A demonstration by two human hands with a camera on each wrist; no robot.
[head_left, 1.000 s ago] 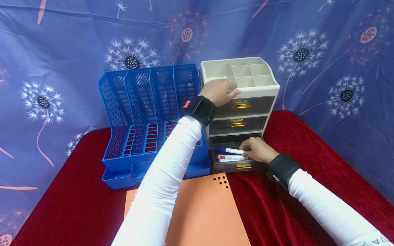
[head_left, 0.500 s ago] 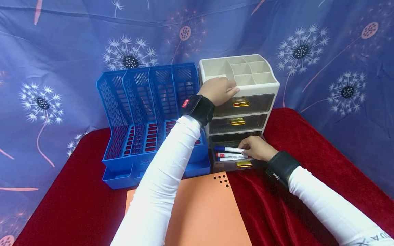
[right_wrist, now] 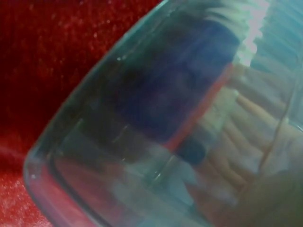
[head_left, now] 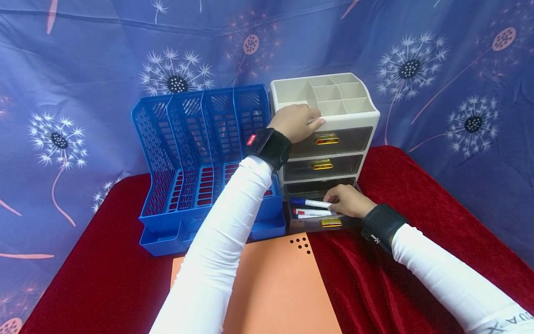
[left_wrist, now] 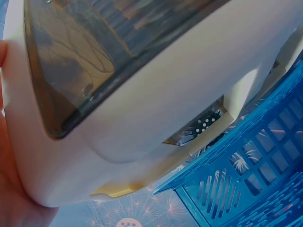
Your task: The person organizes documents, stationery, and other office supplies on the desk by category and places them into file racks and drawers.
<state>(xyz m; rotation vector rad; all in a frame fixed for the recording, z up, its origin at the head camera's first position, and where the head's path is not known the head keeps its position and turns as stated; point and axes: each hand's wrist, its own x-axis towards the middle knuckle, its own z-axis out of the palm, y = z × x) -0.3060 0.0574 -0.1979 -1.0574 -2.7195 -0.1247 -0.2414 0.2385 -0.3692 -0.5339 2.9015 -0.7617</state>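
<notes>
My left hand (head_left: 295,123) grips the top front edge of a white desktop drawer organizer (head_left: 352,119), fingers bent over the rim. In the left wrist view, part of that hand (left_wrist: 16,189) lies along the organizer's white body (left_wrist: 142,113). The organizer's lowest drawer (head_left: 301,226), smoky and see-through with a gold handle, is pulled out. Inside it, my right hand (head_left: 351,201) pinches a white marker with a blue cap (head_left: 312,203) near its right end. A red-ended marker (head_left: 314,212) and another white marker lie just in front. The right wrist view shows blurred fingers (right_wrist: 246,146) through the drawer wall.
A blue file rack (head_left: 167,213) with several slots stands left of the organizer. An orange sheet (head_left: 279,283) with black dots lies in front on the red cloth (head_left: 96,260). Behind hangs a blue dandelion-patterned curtain (head_left: 317,37). Two drawers (head_left: 333,144) above are closed.
</notes>
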